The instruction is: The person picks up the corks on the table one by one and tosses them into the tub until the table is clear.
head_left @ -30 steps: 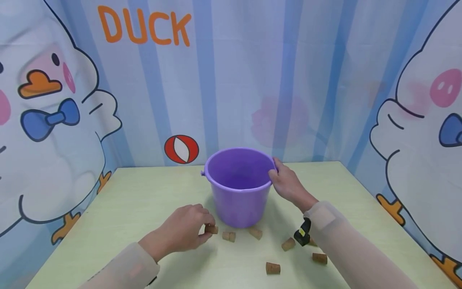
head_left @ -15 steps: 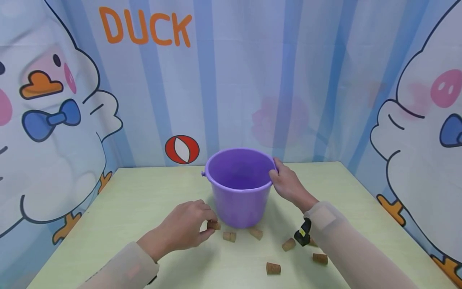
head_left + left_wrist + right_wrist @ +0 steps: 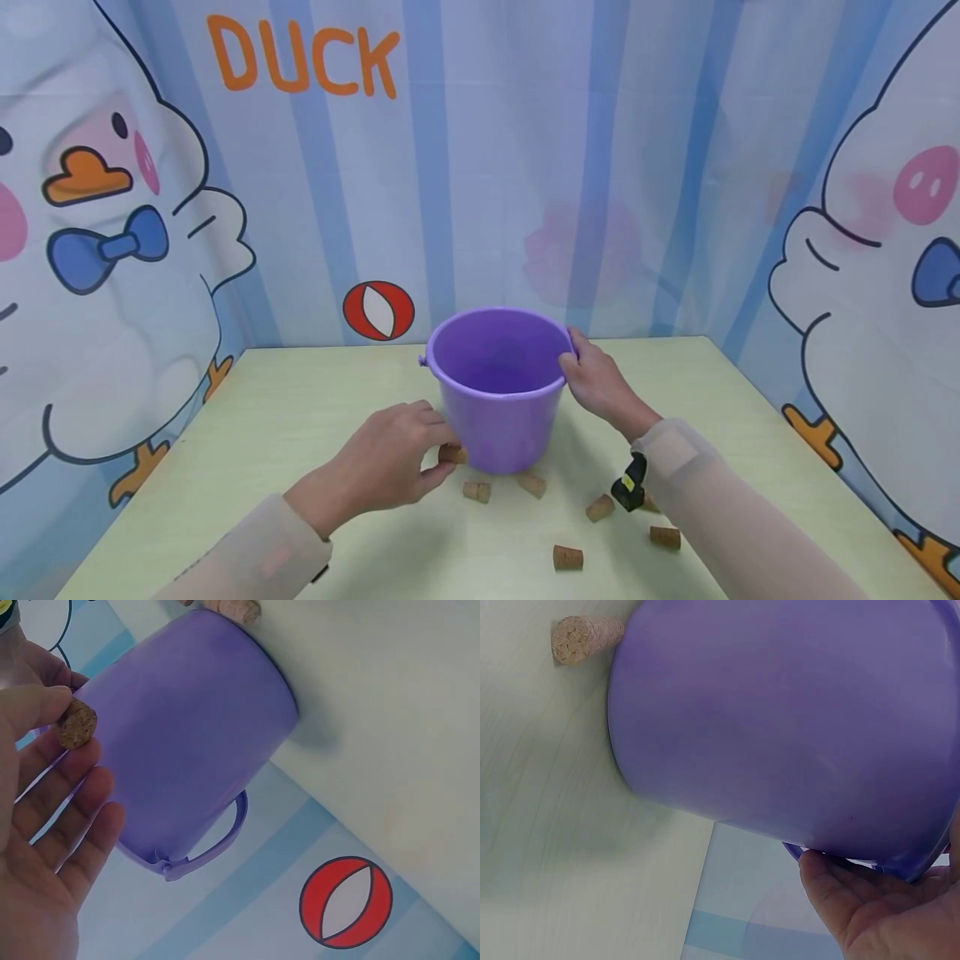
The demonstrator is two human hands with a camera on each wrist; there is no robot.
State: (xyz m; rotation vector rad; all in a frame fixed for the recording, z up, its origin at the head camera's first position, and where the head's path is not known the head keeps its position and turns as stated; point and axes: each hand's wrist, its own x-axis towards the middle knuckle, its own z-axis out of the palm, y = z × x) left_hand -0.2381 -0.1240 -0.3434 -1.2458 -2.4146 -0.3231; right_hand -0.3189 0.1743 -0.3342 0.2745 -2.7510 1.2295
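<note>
Between thumb and index finger my left hand (image 3: 390, 458) pinches a brown cork (image 3: 452, 454), just at the front left of a purple bucket (image 3: 498, 429). In the left wrist view the end of this cork (image 3: 78, 724) shows at the fingertips, with the other fingers spread below it. My right hand (image 3: 603, 383) holds the bucket by its right rim. The bucket stands upright on the table; the part of its inside that shows holds nothing. Its purple handle (image 3: 221, 844) hangs at the back, seen in the left wrist view.
Several corks lie on the pale table (image 3: 315, 408): one cork (image 3: 476, 492) and another cork (image 3: 532, 485) by the bucket's base, and a cork (image 3: 567, 557) nearer me. More, including a dark cork (image 3: 664, 537), lie beside the right forearm. A printed curtain (image 3: 495, 167) hangs behind.
My left hand has risen a little and moved right toward the bucket with the cork. The right hand and the bucket have stayed in place.
</note>
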